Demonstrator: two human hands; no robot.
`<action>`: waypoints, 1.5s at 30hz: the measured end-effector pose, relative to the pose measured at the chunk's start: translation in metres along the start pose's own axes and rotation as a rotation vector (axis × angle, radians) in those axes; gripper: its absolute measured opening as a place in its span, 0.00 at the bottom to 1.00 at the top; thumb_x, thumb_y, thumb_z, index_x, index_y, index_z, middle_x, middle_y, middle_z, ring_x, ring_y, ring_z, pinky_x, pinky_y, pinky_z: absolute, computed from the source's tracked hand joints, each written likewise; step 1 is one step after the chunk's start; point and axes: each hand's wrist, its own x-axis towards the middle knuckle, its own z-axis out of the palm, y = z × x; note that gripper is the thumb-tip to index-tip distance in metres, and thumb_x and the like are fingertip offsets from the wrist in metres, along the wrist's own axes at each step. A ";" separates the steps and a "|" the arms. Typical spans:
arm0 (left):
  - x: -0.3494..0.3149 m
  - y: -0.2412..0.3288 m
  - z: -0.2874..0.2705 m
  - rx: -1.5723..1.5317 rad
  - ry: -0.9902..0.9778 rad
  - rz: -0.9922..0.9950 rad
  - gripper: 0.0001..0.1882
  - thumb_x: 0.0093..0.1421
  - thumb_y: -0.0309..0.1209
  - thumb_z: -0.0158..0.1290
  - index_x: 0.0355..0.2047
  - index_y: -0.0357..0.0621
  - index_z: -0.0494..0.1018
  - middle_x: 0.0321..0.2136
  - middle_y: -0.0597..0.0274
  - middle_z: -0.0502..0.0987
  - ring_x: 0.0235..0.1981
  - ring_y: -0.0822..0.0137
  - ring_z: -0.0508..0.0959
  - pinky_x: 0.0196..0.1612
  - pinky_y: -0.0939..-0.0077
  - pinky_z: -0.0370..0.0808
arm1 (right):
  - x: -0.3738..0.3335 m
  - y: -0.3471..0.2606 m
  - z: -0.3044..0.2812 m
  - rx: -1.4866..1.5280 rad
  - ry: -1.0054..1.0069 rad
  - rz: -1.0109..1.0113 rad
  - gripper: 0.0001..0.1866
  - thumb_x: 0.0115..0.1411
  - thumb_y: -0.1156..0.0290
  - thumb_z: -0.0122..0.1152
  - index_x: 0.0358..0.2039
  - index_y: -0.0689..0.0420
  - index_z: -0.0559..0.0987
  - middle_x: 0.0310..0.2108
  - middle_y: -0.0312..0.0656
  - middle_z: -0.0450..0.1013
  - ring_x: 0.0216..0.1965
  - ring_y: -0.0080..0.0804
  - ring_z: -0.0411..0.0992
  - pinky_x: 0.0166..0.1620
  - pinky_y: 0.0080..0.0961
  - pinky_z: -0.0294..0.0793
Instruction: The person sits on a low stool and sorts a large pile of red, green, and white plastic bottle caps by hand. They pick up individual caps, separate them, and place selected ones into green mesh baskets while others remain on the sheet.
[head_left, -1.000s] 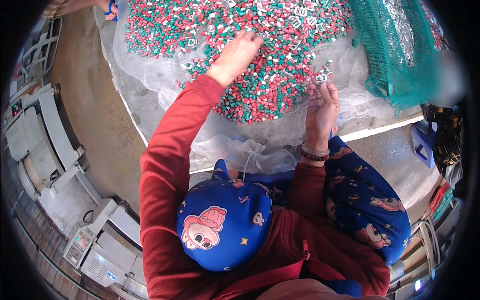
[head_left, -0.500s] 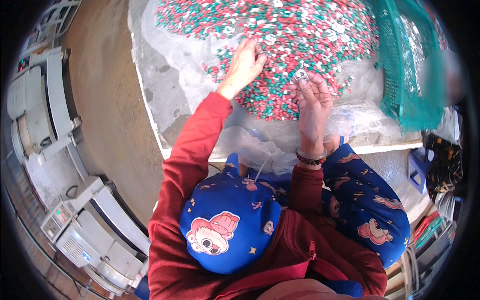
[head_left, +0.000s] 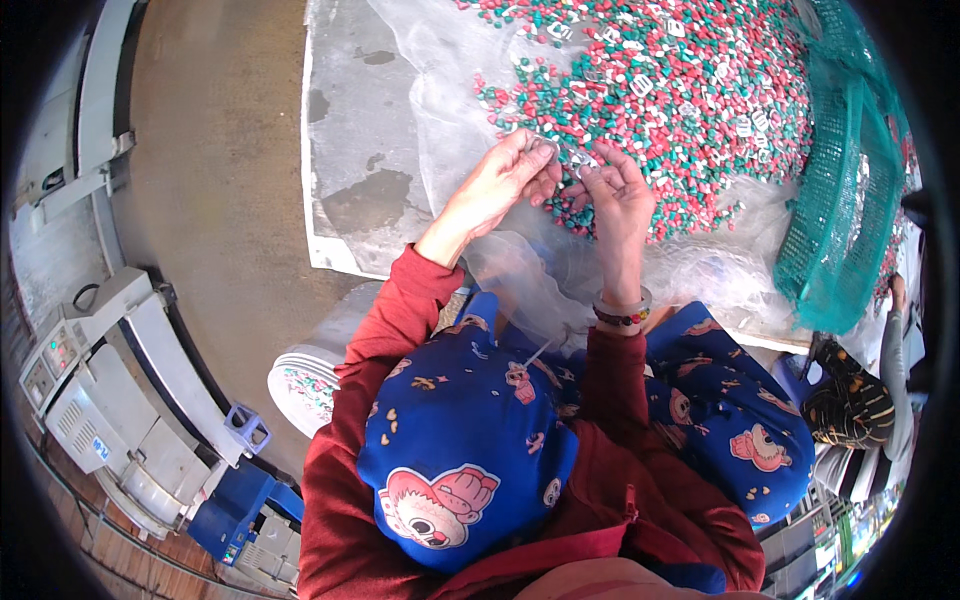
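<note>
My left hand (head_left: 505, 180) is over the near edge of a spread of small red, green and white pebble-like pieces (head_left: 690, 130). Its thumb and fingers are pinched together around a small pale piece too blurred to name. Close beside it on the right, my right hand (head_left: 618, 195) is closed, thumb against fingers, on a small silvery buckle (head_left: 583, 172), partly covered by the fingertips. The fingertips of both hands nearly meet. Several white slotted buckles (head_left: 641, 86) lie scattered among the coloured pieces.
White netting (head_left: 440, 90) lies under the pieces on a low grey table (head_left: 350, 130). A green mesh basket (head_left: 835, 210) stands at the right. Another person's hand (head_left: 898, 293) shows beyond it. At the left are grey machines (head_left: 110, 400) and a white tub (head_left: 300, 390) holding coloured pieces.
My left hand has come down from the pile toward my right hand and is now pinching. My right hand still holds the silvery buckle, now lower. The whole view has shifted.
</note>
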 end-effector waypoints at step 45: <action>0.002 -0.025 0.041 0.842 0.204 0.497 0.03 0.58 0.24 0.53 0.32 0.37 0.71 0.27 0.57 0.72 0.25 0.64 0.74 0.29 0.72 0.71 | -0.019 -0.006 -0.017 0.170 -0.035 0.013 0.05 0.60 0.76 0.55 0.36 0.62 0.76 0.25 0.35 0.74 0.20 0.13 0.66 0.23 0.12 0.65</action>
